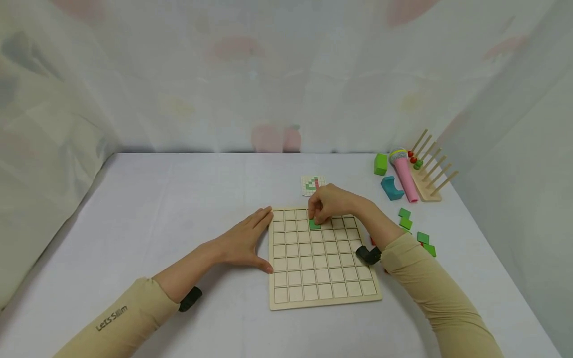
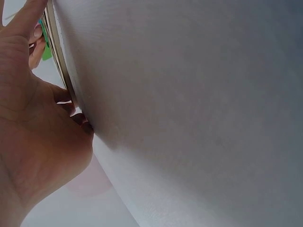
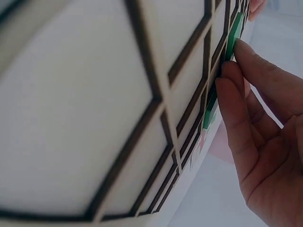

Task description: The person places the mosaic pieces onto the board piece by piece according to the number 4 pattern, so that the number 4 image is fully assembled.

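Observation:
A wooden grid board [image 1: 281,294] lies on the table in the head view. My left hand [image 1: 243,238] rests along its left edge, fingers extended and thumb spread; in the left wrist view the left hand [image 2: 38,123] touches the board's side. My right hand [image 1: 333,201] is over the board's top rows, its fingertips at a green square tile [image 1: 315,224]. Seen from the right wrist, the thumb and fingers of the right hand [image 3: 270,127] are bent against the board, with a green tile [image 3: 233,38] at one fingertip and more green [image 3: 209,112] below another.
Behind the board lies a small patterned card [image 1: 309,185]. At right are loose green tiles [image 1: 423,237], partly hidden red pieces, a green block [image 1: 380,164], a blue arched block [image 1: 391,189], a pink toy microphone [image 1: 405,176] and a wooden peg stand [image 1: 430,191] with small beads.

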### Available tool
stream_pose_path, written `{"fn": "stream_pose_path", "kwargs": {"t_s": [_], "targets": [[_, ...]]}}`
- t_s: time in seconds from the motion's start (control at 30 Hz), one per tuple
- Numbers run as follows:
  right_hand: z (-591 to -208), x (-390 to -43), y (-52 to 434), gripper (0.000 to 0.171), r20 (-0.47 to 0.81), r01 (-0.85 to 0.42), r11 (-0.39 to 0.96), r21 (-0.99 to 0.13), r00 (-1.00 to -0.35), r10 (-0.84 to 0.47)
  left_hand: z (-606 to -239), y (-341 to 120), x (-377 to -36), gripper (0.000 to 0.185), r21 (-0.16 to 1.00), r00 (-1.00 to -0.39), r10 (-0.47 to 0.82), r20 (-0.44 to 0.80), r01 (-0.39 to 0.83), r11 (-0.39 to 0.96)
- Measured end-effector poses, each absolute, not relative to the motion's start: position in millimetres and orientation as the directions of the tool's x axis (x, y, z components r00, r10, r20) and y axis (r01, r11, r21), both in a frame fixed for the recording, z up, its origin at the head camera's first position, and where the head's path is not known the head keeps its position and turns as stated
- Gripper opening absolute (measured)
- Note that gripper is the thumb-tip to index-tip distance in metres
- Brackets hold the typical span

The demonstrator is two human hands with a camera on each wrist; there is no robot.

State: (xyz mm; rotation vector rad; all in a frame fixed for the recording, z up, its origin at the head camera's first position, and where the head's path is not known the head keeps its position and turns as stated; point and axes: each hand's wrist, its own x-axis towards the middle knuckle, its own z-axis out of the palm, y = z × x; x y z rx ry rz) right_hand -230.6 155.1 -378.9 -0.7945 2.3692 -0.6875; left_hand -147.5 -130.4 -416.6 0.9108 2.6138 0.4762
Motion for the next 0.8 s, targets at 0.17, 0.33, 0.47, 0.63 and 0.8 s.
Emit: {"fn": "stream_pose_path", "kwargs": {"t_s": [0.17, 0.33, 0.47, 0.63, 0.8], "targets": [[-370, -228, 162, 0.007, -0.309, -0.367, 0.697, -0.616, -0.702, -0.642, -416, -131, -147, 0.134, 0.417, -0.740, 0.645, -0.191, 0.534, 0.736], [-357, -226, 180, 0.011, -0.254, -0.353, 0.685, -0.637, -0.744, -0.618, -416, -132, -146, 0.135, 0.419, -0.742, 0.643, -0.190, 0.531, 0.737], [-349, -222, 199, 0.011, -0.205, -0.353, 0.700, -0.621, -0.788, -0.580, -416, -132, -146, 0.135, 0.413, -0.743, 0.642, -0.191, 0.532, 0.739], [-343, -213, 226, 0.013, -0.172, -0.336, 0.712, -0.617, -0.825, -0.538, -415, -133, -145, 0.135, 0.416, -0.744, 0.641, -0.189, 0.531, 0.738], [-344, -204, 252, 0.016, -0.174, -0.300, 0.726, -0.619, -0.849, -0.499, -415, -134, -145, 0.134, 0.418, -0.742, 0.644, -0.187, 0.533, 0.736]]}}
